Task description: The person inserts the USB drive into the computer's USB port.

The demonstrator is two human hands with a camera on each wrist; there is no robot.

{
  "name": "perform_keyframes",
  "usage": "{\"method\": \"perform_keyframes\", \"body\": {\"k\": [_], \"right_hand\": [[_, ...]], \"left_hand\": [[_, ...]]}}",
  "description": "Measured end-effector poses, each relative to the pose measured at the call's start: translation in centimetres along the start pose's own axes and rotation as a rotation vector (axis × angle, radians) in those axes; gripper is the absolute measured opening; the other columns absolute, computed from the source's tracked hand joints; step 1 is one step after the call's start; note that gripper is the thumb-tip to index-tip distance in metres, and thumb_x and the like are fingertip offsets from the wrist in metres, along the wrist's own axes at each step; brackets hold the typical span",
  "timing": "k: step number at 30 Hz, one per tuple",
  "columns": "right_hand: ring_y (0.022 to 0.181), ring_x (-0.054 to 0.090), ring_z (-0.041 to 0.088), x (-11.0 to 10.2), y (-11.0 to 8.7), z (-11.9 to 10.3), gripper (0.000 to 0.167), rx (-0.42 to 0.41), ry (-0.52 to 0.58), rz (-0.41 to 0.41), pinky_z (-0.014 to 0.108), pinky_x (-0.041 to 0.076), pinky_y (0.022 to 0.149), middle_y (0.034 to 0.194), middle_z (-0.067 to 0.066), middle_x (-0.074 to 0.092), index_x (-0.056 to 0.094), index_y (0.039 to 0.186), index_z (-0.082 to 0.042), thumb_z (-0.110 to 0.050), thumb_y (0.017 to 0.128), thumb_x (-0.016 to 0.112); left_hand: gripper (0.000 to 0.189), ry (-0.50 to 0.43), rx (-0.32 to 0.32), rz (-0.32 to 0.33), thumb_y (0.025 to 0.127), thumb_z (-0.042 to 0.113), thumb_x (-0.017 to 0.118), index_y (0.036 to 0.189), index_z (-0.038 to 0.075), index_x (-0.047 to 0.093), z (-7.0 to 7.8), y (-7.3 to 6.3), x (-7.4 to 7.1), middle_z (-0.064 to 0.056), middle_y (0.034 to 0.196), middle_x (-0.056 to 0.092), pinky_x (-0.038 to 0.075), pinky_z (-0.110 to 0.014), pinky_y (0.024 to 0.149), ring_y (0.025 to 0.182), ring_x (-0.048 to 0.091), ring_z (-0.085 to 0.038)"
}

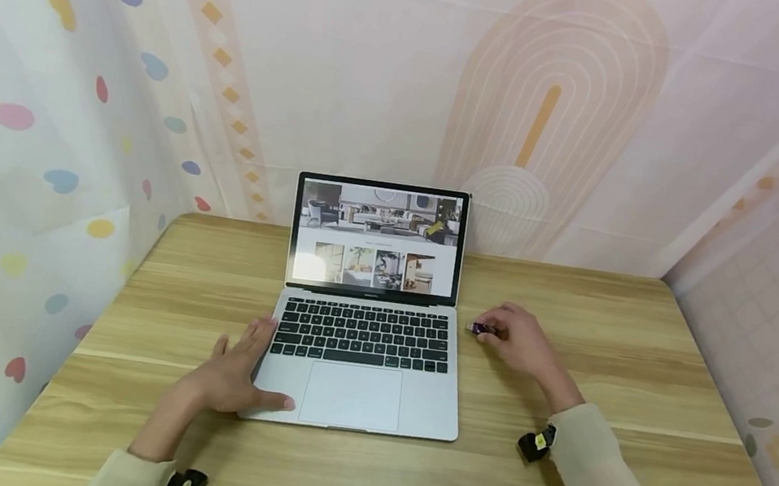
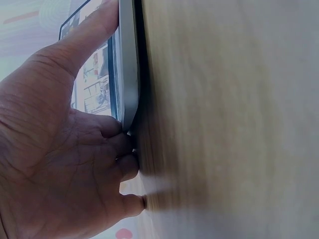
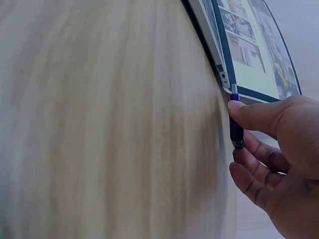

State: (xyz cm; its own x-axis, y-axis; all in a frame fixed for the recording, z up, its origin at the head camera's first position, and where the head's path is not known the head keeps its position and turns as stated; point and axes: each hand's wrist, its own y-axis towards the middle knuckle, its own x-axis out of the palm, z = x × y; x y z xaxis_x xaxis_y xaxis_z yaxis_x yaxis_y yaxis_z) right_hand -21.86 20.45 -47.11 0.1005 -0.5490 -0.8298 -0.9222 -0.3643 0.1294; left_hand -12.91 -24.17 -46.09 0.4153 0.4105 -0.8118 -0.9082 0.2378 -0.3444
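A silver laptop stands unfolded with its screen lit. Along its left edge lies my left hand, the thumb extended over the front left corner and the other fingers against the side. My right hand pinches a purple and black USB flash drive between thumb and fingers, just off the laptop's right side. In the right wrist view, the metal plug of the flash drive points toward the laptop's side, close to the ports. The fingers partly cover the drive.
The laptop stands on a wooden table. Patterned cloth hangs behind the table and on both sides. Each wrist wears a small black camera, such as the one on the right wrist.
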Motion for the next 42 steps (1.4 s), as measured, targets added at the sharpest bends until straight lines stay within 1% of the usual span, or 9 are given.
{"method": "perform_keyframes", "body": {"k": [5,12,22,29,36,42], "right_hand": [[0.088,0.062,0.019,0.09,0.18,-0.19,0.016,0.04,0.018,-0.038,0.033,0.052,0.078,0.102,0.008,0.068,0.076,0.107,-0.008,-0.009,0.092,0.077],[0.087,0.062,0.019,0.39,0.21,-0.43,0.015,0.021,0.023,-0.063,0.034,0.052,0.078,0.099,0.007,0.07,0.076,0.106,-0.008,-0.008,0.091,0.077],[0.084,0.06,0.016,0.86,0.33,-0.38,0.015,0.037,0.04,-0.072,0.032,0.052,0.076,0.096,0.005,0.069,0.076,0.106,-0.008,-0.008,0.091,0.077],[0.083,0.058,0.014,0.79,0.34,-0.45,0.015,0.033,0.049,-0.081,0.03,0.05,0.075,0.095,0.003,0.068,0.076,0.106,-0.01,-0.009,0.091,0.077],[0.082,0.056,0.013,0.64,0.27,-0.49,0.016,0.01,0.042,-0.087,0.029,0.049,0.075,0.094,0.002,0.067,0.077,0.107,-0.011,-0.008,0.091,0.077],[0.083,0.056,0.014,0.66,0.35,-0.59,0.018,0.022,0.042,-0.093,0.029,0.048,0.075,0.095,0.002,0.067,0.078,0.109,-0.011,-0.008,0.091,0.076]], "left_hand": [[0.14,-0.003,0.004,-0.001,0.071,0.064,0.084,0.164,0.0,0.001,0.14,-0.07,-0.06,-0.026,0.171,-0.003,-0.008,-0.073,0.122,0.158,-0.002,-0.047],[0.139,-0.006,-0.001,-0.003,0.071,0.065,0.084,0.164,0.001,0.001,0.11,-0.02,0.04,-0.024,0.171,-0.002,-0.008,-0.073,0.122,0.158,-0.002,-0.046],[0.139,0.004,0.002,0.001,0.072,0.065,0.083,0.164,0.002,0.001,-0.16,0.12,0.18,-0.023,0.172,-0.002,-0.008,-0.073,0.122,0.159,-0.002,-0.046],[0.139,0.0,0.001,0.001,0.072,0.065,0.083,0.164,0.002,0.001,-0.17,0.09,0.17,-0.023,0.172,-0.002,-0.008,-0.073,0.122,0.159,-0.002,-0.045],[0.14,0.0,-0.004,0.0,0.071,0.065,0.083,0.164,0.002,0.0,-0.26,0.13,0.16,-0.023,0.172,-0.004,-0.009,-0.072,0.122,0.159,-0.003,-0.045],[0.14,0.002,-0.004,0.001,0.071,0.065,0.083,0.164,0.002,0.0,-0.25,0.12,0.17,-0.022,0.172,-0.003,-0.008,-0.073,0.122,0.159,-0.003,-0.045]]}}
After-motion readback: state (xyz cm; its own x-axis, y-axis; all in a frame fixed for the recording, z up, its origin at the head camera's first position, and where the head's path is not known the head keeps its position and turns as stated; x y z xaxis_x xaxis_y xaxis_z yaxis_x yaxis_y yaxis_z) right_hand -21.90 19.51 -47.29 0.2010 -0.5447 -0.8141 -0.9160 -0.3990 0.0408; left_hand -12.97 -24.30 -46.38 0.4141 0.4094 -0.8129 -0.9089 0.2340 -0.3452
